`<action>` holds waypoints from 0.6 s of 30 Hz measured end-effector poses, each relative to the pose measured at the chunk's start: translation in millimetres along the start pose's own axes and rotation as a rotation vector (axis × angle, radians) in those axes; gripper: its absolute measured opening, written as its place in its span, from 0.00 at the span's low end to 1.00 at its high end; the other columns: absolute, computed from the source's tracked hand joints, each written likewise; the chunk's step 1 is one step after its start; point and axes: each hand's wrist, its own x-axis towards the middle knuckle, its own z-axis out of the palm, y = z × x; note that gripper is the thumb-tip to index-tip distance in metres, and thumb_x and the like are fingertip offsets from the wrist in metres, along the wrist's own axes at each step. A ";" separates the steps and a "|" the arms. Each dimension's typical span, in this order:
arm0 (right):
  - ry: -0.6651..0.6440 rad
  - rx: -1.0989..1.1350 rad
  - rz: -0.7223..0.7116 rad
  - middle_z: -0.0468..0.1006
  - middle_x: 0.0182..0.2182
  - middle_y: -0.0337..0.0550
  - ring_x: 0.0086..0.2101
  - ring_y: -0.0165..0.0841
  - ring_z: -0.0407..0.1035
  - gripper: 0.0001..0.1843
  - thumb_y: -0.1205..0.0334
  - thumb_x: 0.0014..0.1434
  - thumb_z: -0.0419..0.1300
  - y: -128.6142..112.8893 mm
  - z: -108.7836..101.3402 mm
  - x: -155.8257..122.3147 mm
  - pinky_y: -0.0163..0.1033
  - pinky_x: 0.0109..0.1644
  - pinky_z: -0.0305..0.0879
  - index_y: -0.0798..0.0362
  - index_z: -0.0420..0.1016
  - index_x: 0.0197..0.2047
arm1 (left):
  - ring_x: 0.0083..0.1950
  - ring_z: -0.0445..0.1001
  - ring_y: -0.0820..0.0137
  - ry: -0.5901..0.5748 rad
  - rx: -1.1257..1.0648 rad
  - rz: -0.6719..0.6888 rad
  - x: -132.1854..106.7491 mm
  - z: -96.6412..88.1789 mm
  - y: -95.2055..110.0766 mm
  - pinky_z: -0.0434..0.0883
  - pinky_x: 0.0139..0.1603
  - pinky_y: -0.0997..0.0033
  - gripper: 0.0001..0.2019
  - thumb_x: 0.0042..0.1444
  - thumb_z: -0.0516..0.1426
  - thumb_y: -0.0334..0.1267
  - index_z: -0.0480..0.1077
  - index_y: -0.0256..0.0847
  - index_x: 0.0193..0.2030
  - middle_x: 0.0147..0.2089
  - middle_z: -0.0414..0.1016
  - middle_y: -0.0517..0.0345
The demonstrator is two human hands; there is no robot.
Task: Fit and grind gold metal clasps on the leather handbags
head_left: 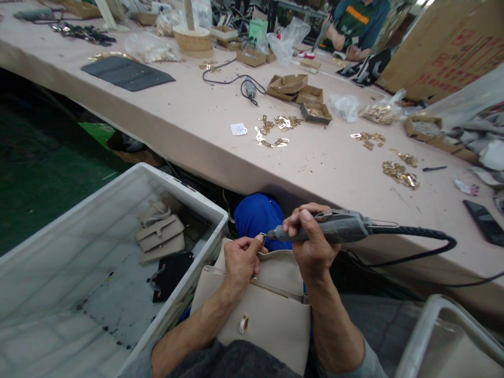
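Note:
A beige handbag (pixel 268 315) rests on my lap, its flap toward me. My left hand (pixel 240 262) is closed in a pinch on a small metal fitting (pixel 261 237) at the bag's top edge. My right hand (pixel 311 239) is wrapped round a grey corded power tool (pixel 334 227), held level with its tip pointing left and touching the fitting. The tool's black cable (pixel 417 233) loops off to the right.
A white plastic bin (pixel 118 210) at my left holds beige bag parts (pixel 161 233). The pink worktable (pixel 315 163) ahead carries gold metal fittings (pixel 275 128), small cardboard boxes (pixel 291 86) and plastic bags. Another person (pixel 354 26) works at the far side. A second bin's rim (pixel 444 315) is at my right.

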 end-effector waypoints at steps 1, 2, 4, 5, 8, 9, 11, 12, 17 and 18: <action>-0.016 -0.009 -0.004 0.74 0.27 0.37 0.22 0.29 0.66 0.02 0.65 0.66 0.63 -0.4 1.2 -0.7 0.39 0.30 0.69 0.52 0.73 0.40 | 0.09 0.56 0.77 -0.002 -0.004 -0.008 -0.4 0.2 1.0 0.49 0.12 0.78 0.25 0.58 0.65 0.58 0.79 0.35 0.25 0.09 0.63 0.61; -0.028 -0.017 -0.006 0.74 0.27 0.37 0.22 0.29 0.67 0.03 0.65 0.66 0.64 -0.8 2.6 -1.4 0.39 0.30 0.69 0.52 0.73 0.40 | 0.08 0.55 0.77 -0.004 -0.010 -0.015 -0.7 0.4 1.9 0.49 0.12 0.78 0.25 0.58 0.65 0.57 0.79 0.35 0.25 0.09 0.62 0.61; -0.040 -0.036 -0.005 0.74 0.27 0.36 0.22 0.29 0.67 0.03 0.64 0.66 0.64 -1.4 5.3 -2.3 0.38 0.30 0.70 0.51 0.73 0.40 | 0.08 0.55 0.77 0.002 -0.022 -0.019 -1.3 0.7 3.0 0.49 0.11 0.78 0.24 0.58 0.66 0.57 0.78 0.36 0.24 0.09 0.62 0.61; -0.044 -0.044 -0.007 0.74 0.27 0.36 0.22 0.29 0.67 0.04 0.64 0.66 0.65 -1.5 6.4 -2.5 0.38 0.29 0.70 0.51 0.73 0.41 | 0.08 0.55 0.77 0.006 -0.026 -0.018 -1.4 0.7 3.0 0.49 0.11 0.78 0.24 0.57 0.66 0.57 0.78 0.35 0.24 0.09 0.63 0.61; -0.065 -0.052 -0.014 0.73 0.26 0.35 0.21 0.28 0.67 0.04 0.65 0.66 0.65 -0.3 8.0 -2.3 0.37 0.28 0.70 0.50 0.73 0.41 | 0.08 0.56 0.77 0.001 -0.037 -0.020 -1.1 -0.4 0.7 0.49 0.11 0.78 0.23 0.57 0.66 0.56 0.79 0.35 0.25 0.09 0.63 0.61; -0.074 -0.052 -0.017 0.73 0.25 0.35 0.21 0.28 0.67 0.03 0.65 0.66 0.65 0.5 7.9 -2.0 0.37 0.28 0.70 0.51 0.74 0.41 | 0.09 0.56 0.77 -0.008 -0.047 -0.016 -0.9 -0.9 -0.6 0.50 0.11 0.78 0.23 0.57 0.66 0.56 0.79 0.35 0.26 0.09 0.63 0.62; -0.082 -0.060 -0.016 0.73 0.25 0.35 0.21 0.28 0.67 0.03 0.65 0.66 0.65 2.3 7.4 -1.2 0.37 0.28 0.70 0.51 0.74 0.41 | 0.09 0.57 0.77 -0.028 -0.080 0.007 -0.5 -2.1 -3.2 0.50 0.12 0.78 0.21 0.56 0.67 0.54 0.80 0.35 0.27 0.10 0.64 0.61; -0.084 -0.067 -0.013 0.73 0.25 0.35 0.20 0.28 0.67 0.04 0.65 0.65 0.66 3.0 7.1 -0.8 0.37 0.27 0.70 0.51 0.74 0.41 | 0.10 0.58 0.77 -0.036 -0.098 0.023 -0.2 -2.6 -4.4 0.50 0.12 0.79 0.20 0.56 0.67 0.53 0.80 0.34 0.27 0.11 0.65 0.61; -0.129 -0.063 0.045 0.74 0.25 0.36 0.20 0.28 0.68 0.06 0.63 0.65 0.67 2.0 8.0 1.3 0.35 0.26 0.69 0.52 0.74 0.41 | 0.11 0.60 0.77 -0.079 -0.130 0.060 0.0 -4.0 -6.4 0.53 0.12 0.79 0.21 0.54 0.68 0.54 0.81 0.33 0.30 0.14 0.68 0.60; -0.139 -0.062 0.055 0.75 0.25 0.36 0.21 0.28 0.68 0.06 0.62 0.65 0.68 1.3 8.5 1.9 0.35 0.26 0.69 0.52 0.74 0.41 | 0.11 0.60 0.76 -0.083 -0.128 0.062 -0.3 -4.1 -6.1 0.53 0.12 0.78 0.21 0.54 0.68 0.54 0.81 0.33 0.30 0.14 0.68 0.59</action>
